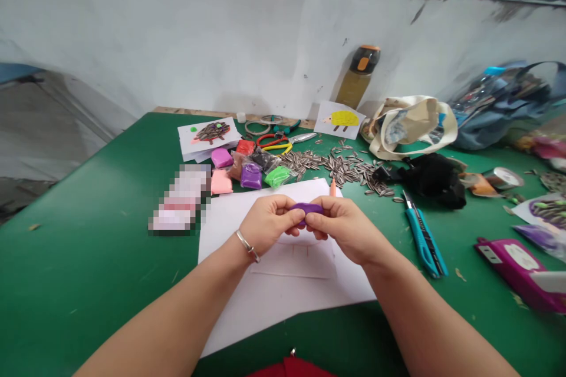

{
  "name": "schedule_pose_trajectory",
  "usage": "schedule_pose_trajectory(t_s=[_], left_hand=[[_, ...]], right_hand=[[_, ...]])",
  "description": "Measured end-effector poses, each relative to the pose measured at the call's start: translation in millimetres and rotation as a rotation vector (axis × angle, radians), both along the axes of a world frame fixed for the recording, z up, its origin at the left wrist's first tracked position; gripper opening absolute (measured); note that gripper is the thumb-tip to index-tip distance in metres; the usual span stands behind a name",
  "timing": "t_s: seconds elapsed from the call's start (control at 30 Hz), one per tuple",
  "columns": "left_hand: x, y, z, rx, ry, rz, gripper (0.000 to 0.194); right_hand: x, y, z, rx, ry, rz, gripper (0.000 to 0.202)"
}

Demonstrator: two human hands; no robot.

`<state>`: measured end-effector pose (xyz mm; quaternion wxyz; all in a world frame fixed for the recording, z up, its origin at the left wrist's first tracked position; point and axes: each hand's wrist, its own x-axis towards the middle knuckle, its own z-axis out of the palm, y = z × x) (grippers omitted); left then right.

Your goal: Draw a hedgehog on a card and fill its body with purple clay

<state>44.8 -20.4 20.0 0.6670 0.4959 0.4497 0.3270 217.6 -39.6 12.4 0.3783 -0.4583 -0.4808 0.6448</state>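
Note:
Between both hands is a flattened purple piece of modelling clay (pixel 309 208), its ends pinched by thumbs and fingers. My left hand (pixel 269 218) grips its left end, and my right hand (pixel 342 221) has the right end, the thumbs almost meeting. Beneath them lies a large white sheet of paper (pixel 239 312) with a smaller sheet (pixel 289 268) on it that carries faint pencil lines. An orange pencil or pen (pixel 333 187) shows its tip just behind my right hand.
Packets of coloured clay (pixel 251 177) and striped sunflower seeds (pixel 349 168) lie behind the paper. Scissors (pixel 278 140) and two hedgehog pictures (pixel 211 131) are farther back. On the right are a teal utility knife (pixel 424 235), a cloth bag (pixel 411 126) and a magenta case (pixel 517 268). A bottle (pixel 357 76) leans against the wall.

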Motion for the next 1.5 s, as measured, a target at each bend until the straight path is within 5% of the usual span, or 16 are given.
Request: schedule_pose_trajectory(t_s=[0.5, 0.67, 0.87, 1.13, 1.5], left_hand=[[-3.7, 3.0, -4.9, -0.085, -0.080, -0.081, 0.038], [-3.9, 1.9, -3.8, -0.114, -0.046, -0.038, 0.068], [-7.1, 4.4, -6.4, -0.055, 0.056, -0.132, 0.040], [-3.2, 3.1, -1.5, -0.047, 0.068, -0.081, 0.020], [-4.6, 1.2, -3.9, -0.079, 0.016, -0.140, 0.033]], right_hand=[[10.5, 4.4, 4.6, 0.007, -0.153, 0.028, 0.027], [6.9, 4.4, 2.0, 0.047, -0.174, 0.025, 0.024], [8.3, 3.2, 3.7, 0.064, -0.116, -0.028, 0.021], [5.7, 2.7, 4.6, 0.048, -0.105, -0.007, 0.024], [6.3, 1.6, 6.2, 0.097, -0.146, -0.055, 0.026]])
